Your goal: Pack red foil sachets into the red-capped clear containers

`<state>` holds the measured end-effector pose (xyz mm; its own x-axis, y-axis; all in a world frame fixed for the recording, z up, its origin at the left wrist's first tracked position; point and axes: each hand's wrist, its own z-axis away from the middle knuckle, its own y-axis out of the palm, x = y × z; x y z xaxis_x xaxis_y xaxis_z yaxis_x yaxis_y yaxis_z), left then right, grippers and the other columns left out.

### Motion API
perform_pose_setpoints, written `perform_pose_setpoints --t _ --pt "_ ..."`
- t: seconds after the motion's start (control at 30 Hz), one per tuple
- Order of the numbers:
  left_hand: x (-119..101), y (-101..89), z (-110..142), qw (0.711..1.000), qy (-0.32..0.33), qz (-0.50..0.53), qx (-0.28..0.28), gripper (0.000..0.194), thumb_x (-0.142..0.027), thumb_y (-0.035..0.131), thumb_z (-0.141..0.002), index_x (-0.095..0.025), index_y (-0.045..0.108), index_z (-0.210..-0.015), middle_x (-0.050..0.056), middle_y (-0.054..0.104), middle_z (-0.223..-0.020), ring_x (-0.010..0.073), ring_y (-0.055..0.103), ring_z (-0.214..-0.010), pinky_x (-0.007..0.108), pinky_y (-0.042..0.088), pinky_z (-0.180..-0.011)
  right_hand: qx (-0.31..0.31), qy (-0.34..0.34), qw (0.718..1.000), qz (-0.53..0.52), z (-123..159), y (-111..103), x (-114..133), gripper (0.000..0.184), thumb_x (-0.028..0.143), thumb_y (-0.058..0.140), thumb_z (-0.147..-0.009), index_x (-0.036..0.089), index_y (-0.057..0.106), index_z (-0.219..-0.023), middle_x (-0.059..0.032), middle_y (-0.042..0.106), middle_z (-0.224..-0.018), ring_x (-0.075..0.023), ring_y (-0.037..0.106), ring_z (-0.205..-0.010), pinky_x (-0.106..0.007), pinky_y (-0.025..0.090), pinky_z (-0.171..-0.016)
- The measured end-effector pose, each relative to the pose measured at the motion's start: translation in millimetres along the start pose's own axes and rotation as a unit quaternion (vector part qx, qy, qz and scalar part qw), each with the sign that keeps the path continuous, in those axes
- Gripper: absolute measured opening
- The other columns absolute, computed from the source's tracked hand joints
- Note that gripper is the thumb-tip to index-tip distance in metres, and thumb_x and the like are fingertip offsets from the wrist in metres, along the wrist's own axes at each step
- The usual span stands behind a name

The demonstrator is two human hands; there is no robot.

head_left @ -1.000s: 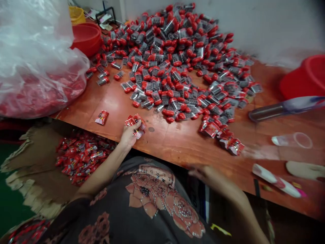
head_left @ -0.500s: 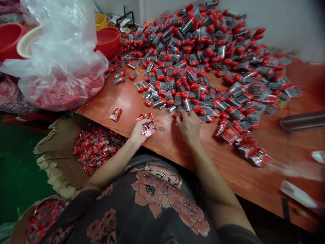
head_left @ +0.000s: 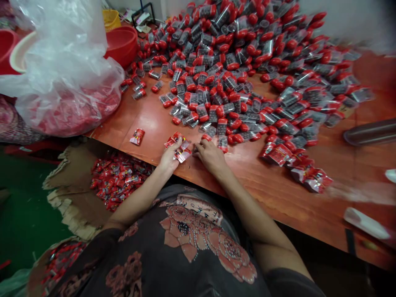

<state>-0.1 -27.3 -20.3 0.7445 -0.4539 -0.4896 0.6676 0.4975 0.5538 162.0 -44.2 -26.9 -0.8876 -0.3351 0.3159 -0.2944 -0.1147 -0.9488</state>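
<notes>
"What's just changed?"

"The right hand (head_left: pixel 210 156) has come back from the heap of red-capped tubes (head_left: pixel 235 74) and now lies on the tabletop (head_left: pixel 262 189), just beside the left hand (head_left: pixel 169 159)."

"And the grip?"

"Right curled, holding anything? Can't tell. Left closed on red sachets (head_left: pixel 181 152)."

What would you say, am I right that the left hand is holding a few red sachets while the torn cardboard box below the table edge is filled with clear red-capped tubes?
Not quite: the head view shows the torn cardboard box filled with loose red sachets, not tubes. The left hand is holding a few red sachets, as you said.
</notes>
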Motion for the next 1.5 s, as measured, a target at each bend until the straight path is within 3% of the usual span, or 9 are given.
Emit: perform_pose_setpoints --t 0.13,0.27,0.33,0.4,0.57,0.73,0.9,1.2,1.5 --pt "-8.4 -2.3 4.1 0.999 -0.014 -0.011 -0.029 0.010 -0.008 0.069 -0.077 -0.016 0.064 -0.073 0.001 0.070 -0.067 0.0134 0.065 -0.059 0.027 0.054 -0.063 0.065 -0.012 0.998 0.019 13.8 -6.6 4.5 0.032 0.010 0.041 -0.094 0.014 0.065 -0.115 -0.0180 0.066 -0.108 -0.0266 0.063 -0.087 -0.036 0.047 -0.065" --pt "-9.4 0.7 11.3 0.999 -0.033 -0.016 -0.019 0.010 -0.006 0.066 -0.077 -0.015 0.063 -0.073 0.002 0.070 -0.067 0.0129 0.065 -0.058 0.026 0.053 -0.061 -0.030 0.005 0.992 -0.119 44.4 -14.7 2.1 0.027 0.017 0.045 -0.093 0.020 0.062 -0.115 -0.0138 0.065 -0.110 -0.0233 0.064 -0.083 -0.035 0.050 -0.062" --pt "-5.8 3.1 13.6 0.999 -0.041 -0.013 0.000 0.009 -0.007 0.066 -0.077 -0.015 0.063 -0.075 0.002 0.070 -0.069 0.0135 0.065 -0.061 0.028 0.053 -0.064 -0.136 0.060 0.953 -0.266 58.4 -19.5 7.3 0.020 0.026 0.052 -0.092 0.025 0.058 -0.111 -0.0094 0.064 -0.111 -0.0202 0.065 -0.082 -0.034 0.054 -0.062" --pt "-1.0 6.3 15.3 0.999 -0.042 -0.010 0.017 0.006 -0.009 0.067 -0.078 -0.015 0.065 -0.077 0.003 0.070 -0.071 0.0140 0.066 -0.064 0.030 0.054 -0.068 -0.212 0.113 0.875 -0.420 67.6 -23.5 17.2 0.019 0.032 0.057 -0.090 0.028 0.052 -0.108 -0.0058 0.062 -0.112 -0.0163 0.066 -0.075 -0.034 0.057 -0.060" --pt "9.2 17.9 23.5 0.999 -0.013 -0.022 0.020 0.005 -0.011 0.070 -0.078 -0.014 0.068 -0.081 0.003 0.070 -0.074 0.0132 0.065 -0.066 0.031 0.053 -0.075 -0.196 0.200 0.729 -0.624 66.6 -19.5 35.0 0.025 0.038 0.058 -0.088 0.029 0.041 -0.104 -0.0042 0.067 -0.107 -0.0134 0.068 -0.061 -0.032 0.057 -0.053" --pt "17.4 22.5 32.6 0.998 0.032 -0.031 0.045 0.006 -0.011 0.073 -0.074 -0.014 0.069 -0.077 0.002 0.071 -0.075 0.0128 0.066 -0.065 0.030 0.052 -0.075 -0.171 0.243 0.687 -0.663 54.4 -7.5 29.4 0.028 0.041 0.059 -0.085 0.028 0.042 -0.103 0.0027 0.063 -0.075 -0.0123 0.063 -0.053 -0.027 0.052 -0.048" --pt "27.8 17.2 37.3 0.994 0.069 -0.061 0.050 0.017 -0.018 0.082 -0.066 -0.016 0.072 -0.079 0.002 0.072 -0.077 0.0152 0.067 -0.070 0.032 0.053 -0.077 -0.228 0.247 0.641 -0.690 48.9 -5.6 27.7 0.030 0.041 0.066 -0.083 0.028 0.051 -0.106 0.0038 0.062 -0.075 -0.0108 0.062 -0.056 -0.026 0.053 -0.053" --pt "25.6 10.9 40.8 0.968 0.162 -0.157 0.107 0.021 -0.023 0.086 -0.063 -0.020 0.075 -0.081 0.001 0.074 -0.081 0.0145 0.067 -0.072 0.033 0.053 -0.078 -0.241 0.241 0.618 -0.708 52.6 2.3 31.2 0.028 0.037 0.066 -0.083 0.027 0.049 -0.102 0.0017 0.066 -0.084 -0.0136 0.068 -0.061 -0.031 0.060 -0.060" --pt "17.7 6.1 44.5 0.941 0.208 -0.236 0.127 0.022 -0.026 0.086 -0.063 -0.019 0.074 -0.080 0.000 0.073 -0.079 0.0133 0.065 -0.069 0.030 0.054 -0.073 -0.301 0.205 0.668 -0.649 58.7 13.2 40.1 0.020 0.036 0.056 -0.089 0.029 0.045 -0.105 0.0000 0.062 -0.089 -0.0133 0.066 -0.060 -0.031 0.057 -0.054"
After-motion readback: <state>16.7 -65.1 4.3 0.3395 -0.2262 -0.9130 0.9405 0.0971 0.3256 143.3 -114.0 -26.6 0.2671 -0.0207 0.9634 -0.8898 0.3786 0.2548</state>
